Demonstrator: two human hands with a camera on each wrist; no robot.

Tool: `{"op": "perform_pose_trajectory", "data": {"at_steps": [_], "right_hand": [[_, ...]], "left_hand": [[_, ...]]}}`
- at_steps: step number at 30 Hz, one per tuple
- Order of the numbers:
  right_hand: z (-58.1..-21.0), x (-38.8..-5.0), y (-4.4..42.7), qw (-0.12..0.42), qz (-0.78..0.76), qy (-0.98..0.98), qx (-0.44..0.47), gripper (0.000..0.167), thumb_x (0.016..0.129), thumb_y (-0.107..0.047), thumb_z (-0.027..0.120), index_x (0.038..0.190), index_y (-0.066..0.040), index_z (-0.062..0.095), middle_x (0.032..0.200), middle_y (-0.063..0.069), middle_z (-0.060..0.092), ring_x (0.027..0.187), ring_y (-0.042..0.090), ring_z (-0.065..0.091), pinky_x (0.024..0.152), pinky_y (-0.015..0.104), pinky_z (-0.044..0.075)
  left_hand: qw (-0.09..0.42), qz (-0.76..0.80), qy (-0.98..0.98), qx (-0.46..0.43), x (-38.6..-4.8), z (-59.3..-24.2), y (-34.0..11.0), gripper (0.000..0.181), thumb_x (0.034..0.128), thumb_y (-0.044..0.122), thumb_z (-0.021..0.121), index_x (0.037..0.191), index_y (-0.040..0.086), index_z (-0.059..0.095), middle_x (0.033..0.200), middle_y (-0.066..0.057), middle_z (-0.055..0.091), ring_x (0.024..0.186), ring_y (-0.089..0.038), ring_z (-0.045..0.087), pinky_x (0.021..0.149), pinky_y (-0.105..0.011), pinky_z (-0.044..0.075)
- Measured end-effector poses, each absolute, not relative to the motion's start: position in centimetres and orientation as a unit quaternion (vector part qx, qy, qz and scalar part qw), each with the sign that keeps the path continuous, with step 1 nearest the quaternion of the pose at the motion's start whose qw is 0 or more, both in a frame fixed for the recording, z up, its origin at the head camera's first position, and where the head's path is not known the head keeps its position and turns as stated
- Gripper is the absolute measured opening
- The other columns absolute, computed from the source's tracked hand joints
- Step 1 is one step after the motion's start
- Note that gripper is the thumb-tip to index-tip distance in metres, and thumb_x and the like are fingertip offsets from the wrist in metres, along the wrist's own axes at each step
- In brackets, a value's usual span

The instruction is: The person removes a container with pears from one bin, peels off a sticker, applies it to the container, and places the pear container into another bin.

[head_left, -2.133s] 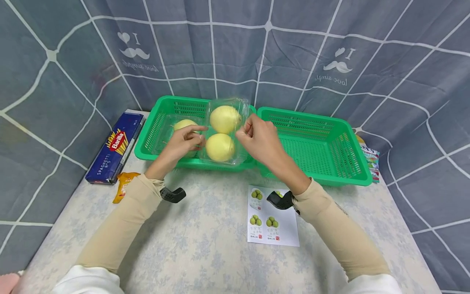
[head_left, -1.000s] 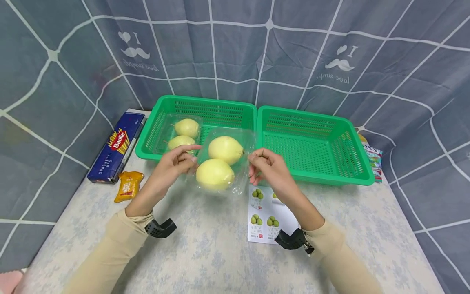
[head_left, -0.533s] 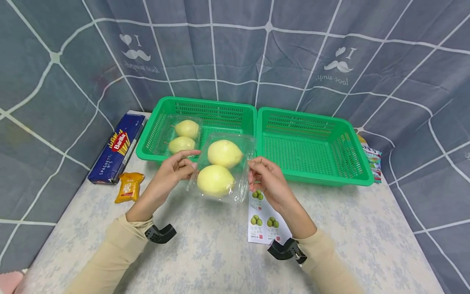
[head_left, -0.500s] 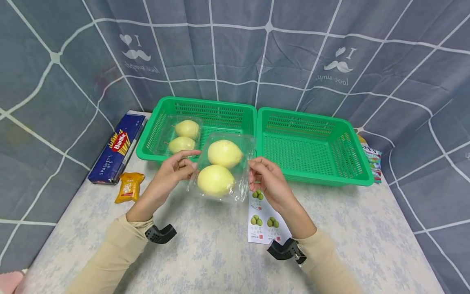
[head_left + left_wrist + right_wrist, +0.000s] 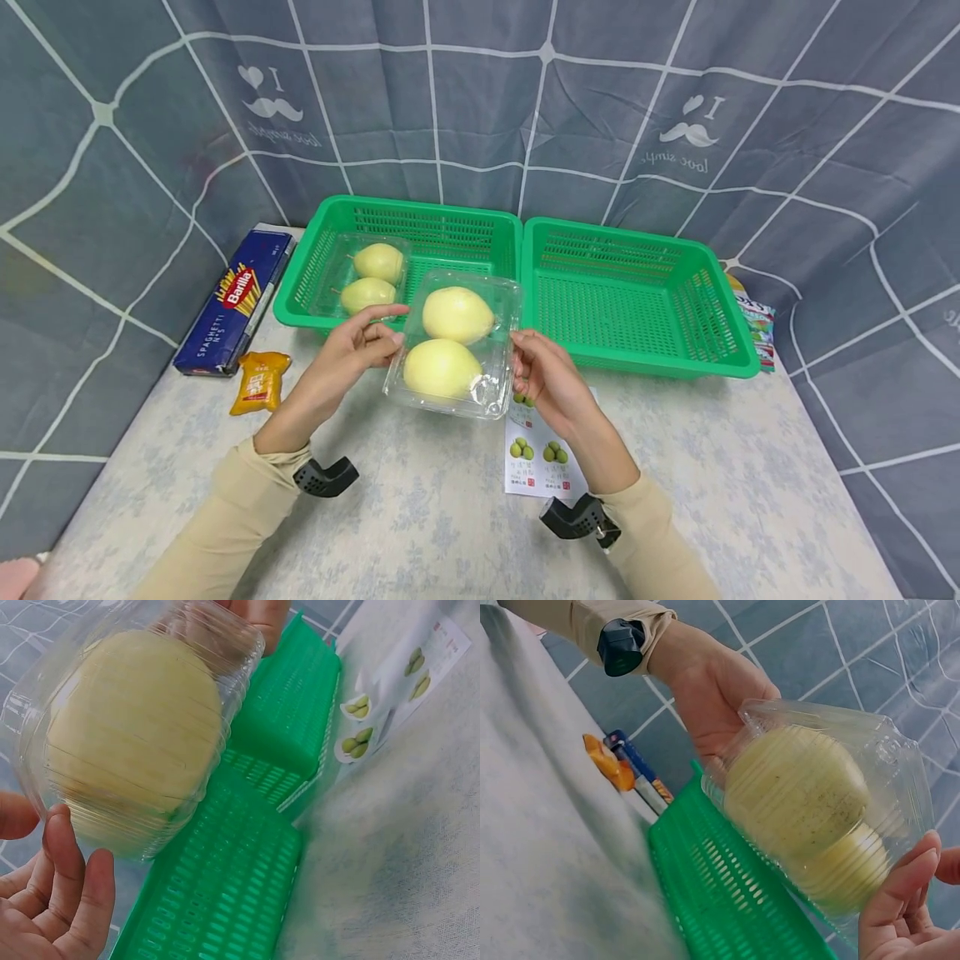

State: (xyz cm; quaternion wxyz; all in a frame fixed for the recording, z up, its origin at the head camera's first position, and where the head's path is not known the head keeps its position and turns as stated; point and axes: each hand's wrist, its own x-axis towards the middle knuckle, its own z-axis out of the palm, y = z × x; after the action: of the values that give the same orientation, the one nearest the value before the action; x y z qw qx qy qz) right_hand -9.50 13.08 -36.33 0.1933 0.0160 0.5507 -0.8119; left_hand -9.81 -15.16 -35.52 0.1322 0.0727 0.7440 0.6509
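A clear plastic clamshell box (image 5: 491,367) holding two yellow pears (image 5: 442,368) is held up in front of the baskets, slightly tilted. My left hand (image 5: 358,350) grips its left edge between thumb and fingers. On the opposite side, my right hand (image 5: 546,371) pinches the right edge. In the left wrist view the ridged wall of the box (image 5: 135,742) stands close, with the left fingers at its lower rim. The right wrist view shows the box's underside and both pears (image 5: 802,791) through the plastic.
The left green basket (image 5: 465,218) contains another clear box with two pears (image 5: 378,262). Beside it stands a second green basket (image 5: 615,308). A sticker sheet (image 5: 536,467) lies under the right forearm. A blue spaghetti box (image 5: 236,304), an orange packet (image 5: 260,382) and a colourful bag (image 5: 757,325) lie at the sides.
Both hands have brought the pear box from over the left basket toward the body and lower. Over the last half second it has tilted slightly, with the hands nearly still.
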Motion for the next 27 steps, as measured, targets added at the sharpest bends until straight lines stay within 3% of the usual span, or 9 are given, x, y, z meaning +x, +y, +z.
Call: {"op": "perform_pose_trajectory", "data": {"at_steps": [14,20,27], "right_hand": [[-37.0,-9.4,13.2,0.191,-0.84,0.507,0.032,0.026,0.104,-0.014,0.045,0.084,-0.019,0.06,0.066,-0.009,0.052,0.057,0.0,0.045,0.05,0.011,0.038],[-37.3,-9.3,13.4,0.208,-0.835,0.508,0.038,0.022,0.105,-0.015,0.045,0.088,-0.018,0.059,0.068,-0.009,0.05,0.057,0.001,0.044,0.051,0.011,0.039],[-38.1,-8.6,13.8,0.252,-0.807,0.534,0.006,0.018,0.106,-0.019,0.044,0.09,-0.018,0.053,0.071,-0.008,0.049,0.06,0.002,0.048,0.055,0.012,0.042]], "left_hand": [[0.137,0.657,0.738,0.071,-10.1,-35.6,-14.7,0.051,0.1027,0.019,0.057,0.15,0.008,0.042,0.081,0.014,0.061,0.082,-0.005,0.06,0.086,-0.024,0.053],[0.153,0.65,0.741,0.07,-10.0,-36.0,-14.8,0.051,0.1039,0.02,0.055,0.15,0.005,0.042,0.078,0.01,0.054,0.077,-0.005,0.056,0.082,-0.022,0.053],[0.162,0.636,0.752,0.069,-9.3,-36.4,-15.4,0.051,0.1044,0.023,0.055,0.15,0.004,0.042,0.08,0.009,0.056,0.079,-0.006,0.059,0.083,-0.023,0.053]]}}
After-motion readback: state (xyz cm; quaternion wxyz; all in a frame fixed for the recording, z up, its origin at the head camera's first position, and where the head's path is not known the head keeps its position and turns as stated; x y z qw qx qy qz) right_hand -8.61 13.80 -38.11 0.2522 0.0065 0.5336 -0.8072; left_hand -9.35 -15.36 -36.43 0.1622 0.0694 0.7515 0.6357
